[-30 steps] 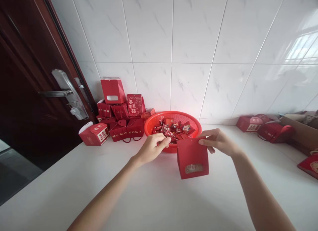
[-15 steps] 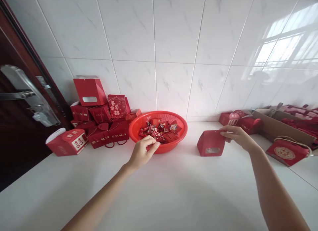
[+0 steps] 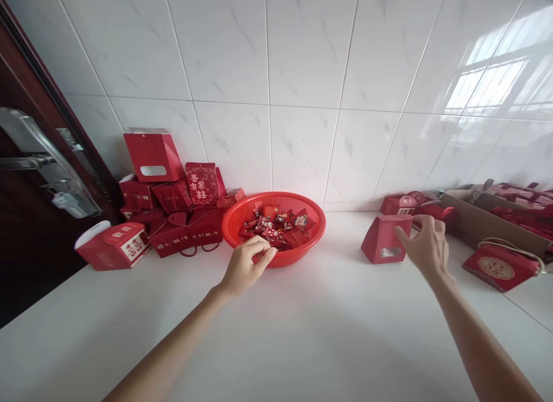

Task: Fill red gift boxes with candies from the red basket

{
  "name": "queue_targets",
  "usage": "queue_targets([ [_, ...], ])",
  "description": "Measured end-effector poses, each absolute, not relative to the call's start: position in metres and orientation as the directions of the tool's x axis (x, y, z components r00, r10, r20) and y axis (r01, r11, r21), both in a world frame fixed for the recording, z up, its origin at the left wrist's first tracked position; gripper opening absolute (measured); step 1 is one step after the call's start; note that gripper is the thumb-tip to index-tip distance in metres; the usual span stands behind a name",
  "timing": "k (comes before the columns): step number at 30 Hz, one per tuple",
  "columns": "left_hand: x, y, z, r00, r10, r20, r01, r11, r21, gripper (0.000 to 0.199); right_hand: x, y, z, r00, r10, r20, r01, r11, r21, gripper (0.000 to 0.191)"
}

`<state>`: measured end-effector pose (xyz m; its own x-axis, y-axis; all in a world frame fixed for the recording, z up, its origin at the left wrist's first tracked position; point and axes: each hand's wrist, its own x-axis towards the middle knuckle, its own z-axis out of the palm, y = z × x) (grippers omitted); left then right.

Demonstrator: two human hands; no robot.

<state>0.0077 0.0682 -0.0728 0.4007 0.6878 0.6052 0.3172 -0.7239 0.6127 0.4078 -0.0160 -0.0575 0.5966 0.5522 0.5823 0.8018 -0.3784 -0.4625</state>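
My right hand [image 3: 427, 245] is at the right edge of a red gift box [image 3: 389, 239] with a small clear window, which stands upright on the white counter. Its thumb overlaps the box's front, and the fingers are spread from the thumb, not closed round the box. Just in front of a red plastic basket [image 3: 317, 232] is my left hand [image 3: 248, 265], thumb and fingertips pinched together; whatever they hold, if anything, is hidden. Red-wrapped candies [image 3: 283, 224] lie in a heap inside the basket.
Red gift boxes [image 3: 166, 189] are stacked at the left by the dark door [image 3: 26, 229]. On the right stand a cardboard box [image 3: 475, 217] of red and pink items and a corded red box [image 3: 503, 268]. A tiled wall [image 3: 302, 154] runs behind the counter [image 3: 276, 333].
The gift box has shifted right and slightly back, and turned a little. My right hand has moved right with it, and its fingers have spread. My left hand is almost unmoved.
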Motion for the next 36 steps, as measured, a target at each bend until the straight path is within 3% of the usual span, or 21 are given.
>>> queue_targets([
  [2,0.008,0.069,-0.074,0.401,0.679,0.615,0.315,-0.733,0.604,0.029,0.379,-0.022,-0.073,0.508,0.641,0.575,0.86,-0.339,-0.382,0.021],
  [5,0.007,0.068,-0.075,0.394,0.675,0.624,0.318,-0.737,0.596,0.028,0.352,-0.023,-0.101,0.311,0.902,0.301,0.941,-0.247,-0.231,0.016],
  [8,0.007,0.068,-0.075,0.396,0.672,0.626,0.31,-0.74,0.597,0.027,0.353,-0.015,-0.124,0.395,0.898,0.194,0.916,-0.367,-0.162,0.024],
  [14,0.007,0.067,-0.075,0.399,0.664,0.632,0.31,-0.747,0.588,0.026,0.397,0.004,-0.135,0.493,0.821,0.289,0.865,-0.498,-0.063,0.04],
  [19,0.007,0.066,-0.076,0.397,0.651,0.647,0.32,-0.759,0.568,0.028,0.433,0.02,-0.132,0.626,0.75,0.213,0.778,-0.62,-0.102,0.049],
  [28,0.006,0.064,-0.079,0.392,0.64,0.661,0.32,-0.769,0.554,0.029,0.483,0.056,-0.127,0.702,0.706,0.094,0.708,-0.678,-0.197,0.054],
  [36,0.009,0.062,-0.08,0.373,0.65,0.662,0.31,-0.76,0.572,0.028,0.497,0.069,-0.127,0.661,0.734,0.156,0.745,-0.616,-0.255,0.042],
])
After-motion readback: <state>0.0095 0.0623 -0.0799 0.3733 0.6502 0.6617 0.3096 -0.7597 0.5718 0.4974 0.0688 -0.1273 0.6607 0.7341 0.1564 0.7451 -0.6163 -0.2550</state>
